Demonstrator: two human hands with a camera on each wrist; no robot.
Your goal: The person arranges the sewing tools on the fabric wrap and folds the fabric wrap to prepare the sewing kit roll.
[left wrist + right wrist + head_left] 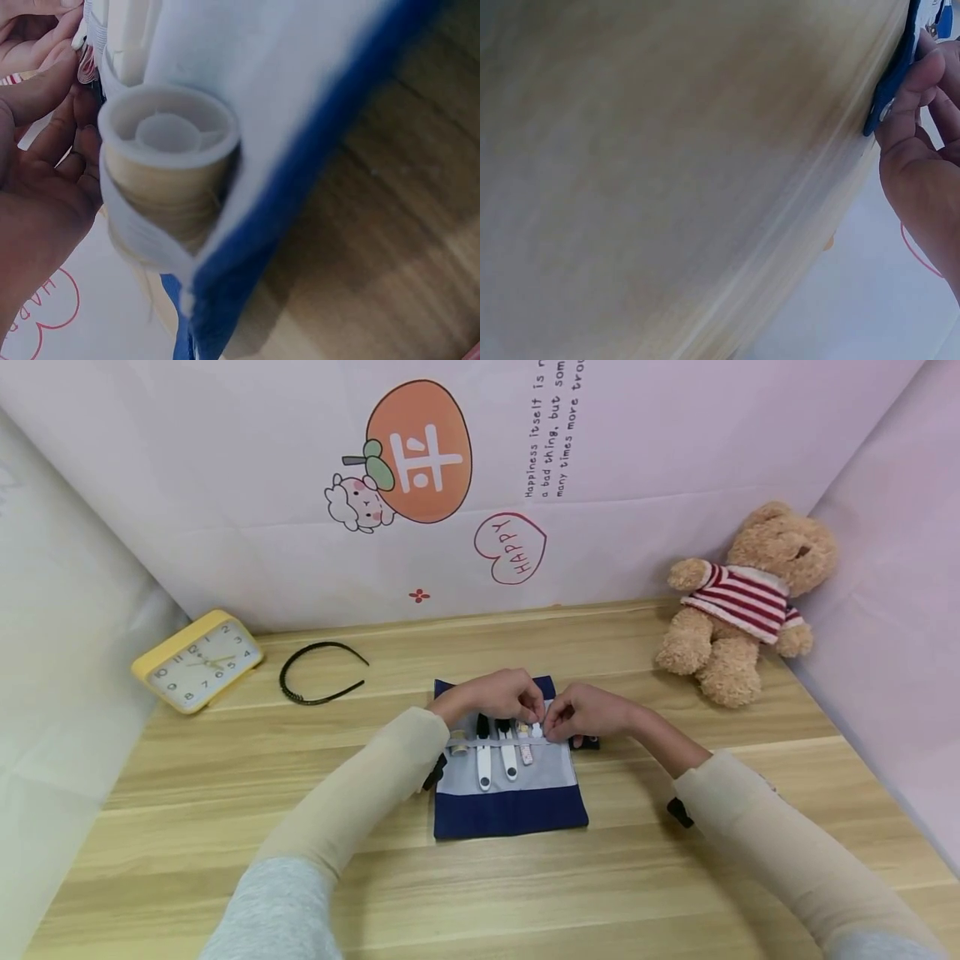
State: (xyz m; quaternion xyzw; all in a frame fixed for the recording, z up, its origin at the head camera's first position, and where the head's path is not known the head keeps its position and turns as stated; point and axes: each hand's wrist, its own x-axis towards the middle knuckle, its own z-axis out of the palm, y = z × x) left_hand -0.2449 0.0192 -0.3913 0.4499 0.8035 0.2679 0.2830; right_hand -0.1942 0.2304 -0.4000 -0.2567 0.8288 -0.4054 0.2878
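A navy and light-grey sewing pouch (512,814) lies unfolded on the table, a pale elastic band across its middle. Tucked under the band are a thread spool (169,150), two white-handled tools (483,768) with dark upper ends, and a narrow pink-patterned piece (527,753). My left hand (506,693) reaches over the pouch's top and pinches a small white item (537,730) beside the pink piece. Close by, my right hand (588,712) has thumb and fingers curled at the pouch's right edge; what lies between these fingertips is partly hidden.
A yellow clock (198,662) and a black headband (322,672) are at the back left of the wooden table (420,902). A teddy bear (738,602) in a striped top sits at the back right. Behind hangs a printed white cloth (247,485).
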